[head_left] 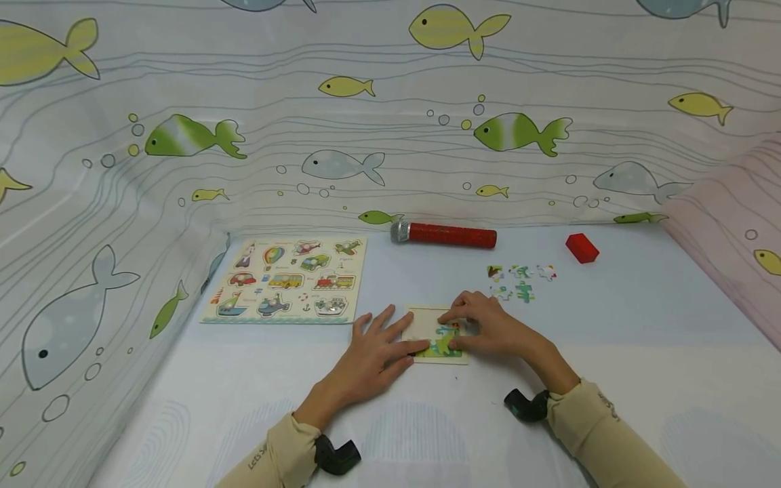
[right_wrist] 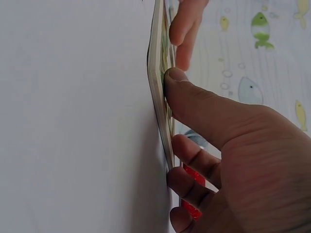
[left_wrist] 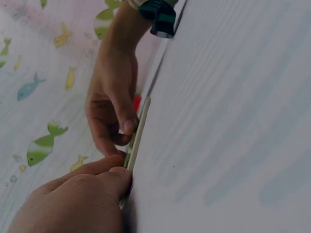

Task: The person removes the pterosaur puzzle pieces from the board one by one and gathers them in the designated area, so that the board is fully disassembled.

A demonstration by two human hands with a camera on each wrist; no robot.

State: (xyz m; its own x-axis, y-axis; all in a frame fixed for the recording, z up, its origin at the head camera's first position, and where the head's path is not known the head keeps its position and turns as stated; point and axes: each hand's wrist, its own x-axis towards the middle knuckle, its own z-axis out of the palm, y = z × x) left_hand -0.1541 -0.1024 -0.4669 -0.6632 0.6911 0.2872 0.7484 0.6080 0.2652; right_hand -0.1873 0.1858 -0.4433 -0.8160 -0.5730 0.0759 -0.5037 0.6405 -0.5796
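A small wooden puzzle board (head_left: 436,360) lies on the table, with green and blue pieces (head_left: 438,349) filling its lower right part. My left hand (head_left: 375,352) lies with fingers spread at the board's left side, index fingertip on the lower pieces and thumb at the near left corner. Over the right side, my right hand (head_left: 497,329) has its thumb and curled index finger at a puzzle piece (head_left: 448,329). In the right wrist view the right thumb (right_wrist: 192,94) touches the face of the board (right_wrist: 158,73), while other fingers sit by its edge.
Several loose puzzle pieces (head_left: 523,291) lie beyond the right hand. Farther back are a red microphone (head_left: 451,234) and a red block (head_left: 582,248). A larger picture board of vehicles (head_left: 293,281) lies at the left. A fish-print curtain (head_left: 342,129) surrounds the table.
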